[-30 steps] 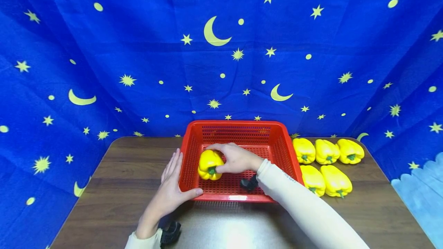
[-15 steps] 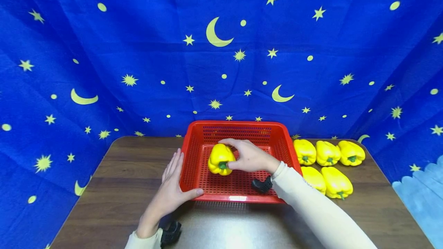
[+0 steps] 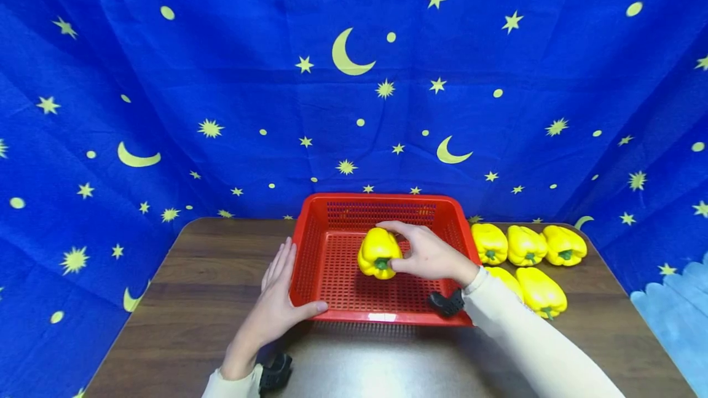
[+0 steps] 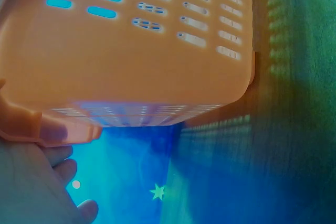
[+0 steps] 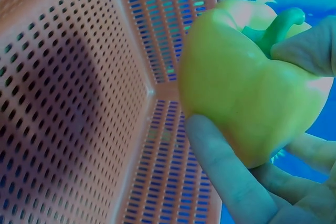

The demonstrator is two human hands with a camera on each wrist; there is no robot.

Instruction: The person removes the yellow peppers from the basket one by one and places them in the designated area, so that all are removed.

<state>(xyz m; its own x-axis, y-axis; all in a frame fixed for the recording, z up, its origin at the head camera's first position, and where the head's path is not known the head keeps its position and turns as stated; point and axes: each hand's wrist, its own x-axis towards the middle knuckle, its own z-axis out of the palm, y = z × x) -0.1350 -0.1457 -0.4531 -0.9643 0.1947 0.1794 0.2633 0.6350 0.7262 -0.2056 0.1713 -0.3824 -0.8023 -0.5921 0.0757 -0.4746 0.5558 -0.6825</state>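
Observation:
A yellow bell pepper (image 3: 376,249) with a green stem is held by my right hand (image 3: 434,253) over the red perforated basket (image 3: 381,196). In the right wrist view, the thumb presses beside the pepper's stem and the fingers curl round its lower side; a dark shadow lies on the basket floor beneath. My left hand (image 3: 275,300) rests against the basket's left side, fingers straight along the rim and thumb at the front corner. The left wrist view shows that hand's fingertips (image 4: 66,171) close below the rim, outside the basket wall (image 4: 121,61).
Several yellow bell peppers (image 3: 527,245) lie in two rows on the wooden table (image 3: 216,263), right of the basket. My right forearm overlaps part of the front row. A blue curtain (image 3: 249,97) with moons and stars hangs behind the table.
My right hand has lifted the bell pepper from the basket's left side and carried it rightward to above the middle. The left hand has stayed at the basket's corner.

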